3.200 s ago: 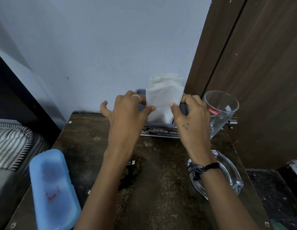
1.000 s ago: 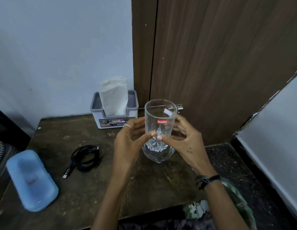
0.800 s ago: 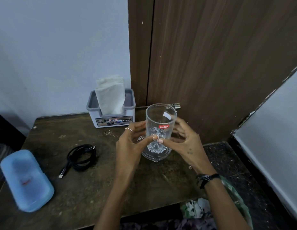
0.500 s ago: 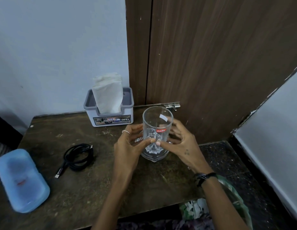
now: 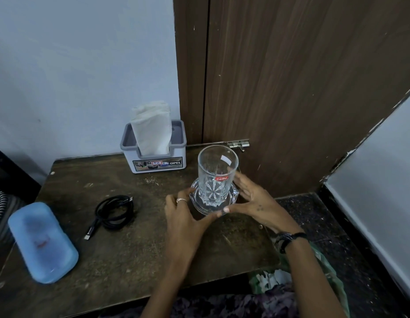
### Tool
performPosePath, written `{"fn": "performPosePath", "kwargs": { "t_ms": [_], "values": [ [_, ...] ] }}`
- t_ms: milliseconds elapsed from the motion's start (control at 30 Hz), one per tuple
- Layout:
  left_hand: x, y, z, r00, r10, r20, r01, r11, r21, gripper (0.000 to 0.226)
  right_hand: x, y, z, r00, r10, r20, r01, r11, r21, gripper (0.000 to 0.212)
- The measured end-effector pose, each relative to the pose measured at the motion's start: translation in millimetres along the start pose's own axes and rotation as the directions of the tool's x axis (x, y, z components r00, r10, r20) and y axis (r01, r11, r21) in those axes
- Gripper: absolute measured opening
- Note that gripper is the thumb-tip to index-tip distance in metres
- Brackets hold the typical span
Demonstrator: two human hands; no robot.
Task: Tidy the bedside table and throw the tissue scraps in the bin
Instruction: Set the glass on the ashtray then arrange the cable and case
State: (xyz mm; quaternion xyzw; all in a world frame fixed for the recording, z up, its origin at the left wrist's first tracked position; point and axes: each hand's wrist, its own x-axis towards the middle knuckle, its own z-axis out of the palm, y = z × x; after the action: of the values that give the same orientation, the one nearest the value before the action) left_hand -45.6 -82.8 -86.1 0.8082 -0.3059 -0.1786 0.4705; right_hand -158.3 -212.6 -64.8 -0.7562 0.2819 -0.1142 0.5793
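Empty tumbler (image 5: pixel 217 171) upright in a glass dish (image 5: pixel 231 199), near the bedside table's (image 5: pixel 135 253) right edge. Left hand (image 5: pixel 183 216) and right hand (image 5: pixel 254 203) cup the dish, fingers curved round its rim, thumb tips meeting. Tissue box (image 5: pixel 153 161), tissues (image 5: pixel 152 127) standing in it, at the back edge. White scraps (image 5: pixel 271 277) lie in the green-lined bin (image 5: pixel 337 278) below the front right corner.

A brown wooden door (image 5: pixel 291 88) carries a metal latch (image 5: pixel 239 144) low down; pale wall (image 5: pixel 73 65) lies left of it, speckled dark floor (image 5: pixel 314 214) below.
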Motion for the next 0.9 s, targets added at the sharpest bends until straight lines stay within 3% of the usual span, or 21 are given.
{"fn": "performPosePath", "kwargs": {
  "t_ms": [100,300,400,500,600,767,900],
  "values": [
    [-2.4,-4.3,6.2,0.999,-0.01,0.053,0.012,1.0,-0.025,0.082,-0.1,6.6,-0.5,0.999,0.048,0.008,-0.048,0.999,0.022,0.089],
    [15.2,0.2,1.2,0.998,0.037,0.051,-0.027,0.983,-0.183,0.083,9.7,6.8,8.0,0.984,0.034,-0.176,-0.056,0.991,-0.12,0.093],
    [31.5,2.7,1.4,0.995,0.038,0.09,-0.021,0.983,-0.183,0.063,21.1,8.6,12.3,0.959,-0.026,-0.283,-0.037,0.976,-0.215,0.088],
    [46.2,-2.6,7.7,0.999,0.017,0.028,-0.012,0.984,-0.179,0.041,34.5,10.7,14.4,0.924,-0.094,-0.371,-0.009,0.964,-0.266,0.081],
    [57.0,-6.5,14.4,0.998,0.03,-0.063,-0.041,0.983,-0.177,0.026,51.6,14.1,17.4,0.889,-0.121,-0.442,0.016,0.972,-0.233,0.077],
    [72.2,-3.6,20.3,0.991,0.087,-0.103,-0.103,0.983,-0.155,0.015,82.2,20.8,22.7,0.842,-0.158,-0.515,0.061,0.978,-0.201,0.07],
    [74.9,-7.1,22.4,0.99,0.106,-0.096,-0.113,0.991,-0.071,0.031,90.0,25.8,29.8,0.801,-0.158,-0.578,0.11,0.987,-0.117,0.07]
  ]
}}
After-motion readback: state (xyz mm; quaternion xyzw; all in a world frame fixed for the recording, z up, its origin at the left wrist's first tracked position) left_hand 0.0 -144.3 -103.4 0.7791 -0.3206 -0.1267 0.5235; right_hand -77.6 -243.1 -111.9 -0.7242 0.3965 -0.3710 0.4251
